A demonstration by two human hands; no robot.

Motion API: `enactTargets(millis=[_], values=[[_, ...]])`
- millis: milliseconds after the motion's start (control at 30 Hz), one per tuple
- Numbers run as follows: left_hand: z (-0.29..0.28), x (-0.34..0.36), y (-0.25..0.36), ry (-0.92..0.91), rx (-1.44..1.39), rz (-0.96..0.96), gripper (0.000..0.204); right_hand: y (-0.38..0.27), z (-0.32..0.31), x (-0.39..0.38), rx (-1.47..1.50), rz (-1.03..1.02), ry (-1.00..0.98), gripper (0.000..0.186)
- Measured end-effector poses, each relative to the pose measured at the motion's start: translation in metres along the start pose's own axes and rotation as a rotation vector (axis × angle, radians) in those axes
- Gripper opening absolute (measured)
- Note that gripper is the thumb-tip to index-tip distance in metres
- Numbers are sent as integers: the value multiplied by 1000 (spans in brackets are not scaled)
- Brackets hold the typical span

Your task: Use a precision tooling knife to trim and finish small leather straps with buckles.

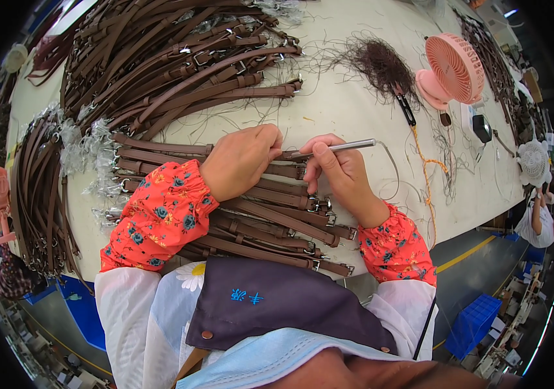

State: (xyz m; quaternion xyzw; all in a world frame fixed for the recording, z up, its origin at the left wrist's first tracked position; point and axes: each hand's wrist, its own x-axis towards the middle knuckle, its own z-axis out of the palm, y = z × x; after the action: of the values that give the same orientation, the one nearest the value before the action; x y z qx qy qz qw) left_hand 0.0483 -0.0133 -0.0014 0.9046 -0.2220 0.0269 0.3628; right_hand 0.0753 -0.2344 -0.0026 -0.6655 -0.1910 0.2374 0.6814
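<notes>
My left hand [241,162] is closed on a brown strap [163,146] with a buckle end, pinching it near the tip between thumb and fingers. Close beside it, my right hand [345,176] grips a slim silver pen-shaped tool [357,144] with a thin cord. The tool's front end points left toward the strap, and my fingers partly hide where the two meet. Under and below my hands lie several more brown buckled straps [283,214], side by side, with metal buckles toward the right. Clear plastic wrapping [98,155] bunches around their left ends.
A large heap of brown straps [180,58] covers the table's far left; another bundle [40,194] hangs over its left edge. Dark thread scraps [381,59], black-handled thread snips [407,109] on an orange cord [427,162], and a pink fan [452,68] lie to the right.
</notes>
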Motion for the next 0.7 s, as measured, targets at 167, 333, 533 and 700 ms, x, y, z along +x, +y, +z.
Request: enactTargets(millis=[167,333,533,700], values=[[1,0,-1,17,3,-21,15,-2,-1,0,-21,23,-23,35],[3,2,-5,36,-71,-118,16,-1,1,0,7,-43,21,35],[2,4,0,5,-60,-67,16,-1,-4,2,45,-152,117,34],[3,6,2,-4,19,-73,10,0,-3,2,66,-107,81,34]])
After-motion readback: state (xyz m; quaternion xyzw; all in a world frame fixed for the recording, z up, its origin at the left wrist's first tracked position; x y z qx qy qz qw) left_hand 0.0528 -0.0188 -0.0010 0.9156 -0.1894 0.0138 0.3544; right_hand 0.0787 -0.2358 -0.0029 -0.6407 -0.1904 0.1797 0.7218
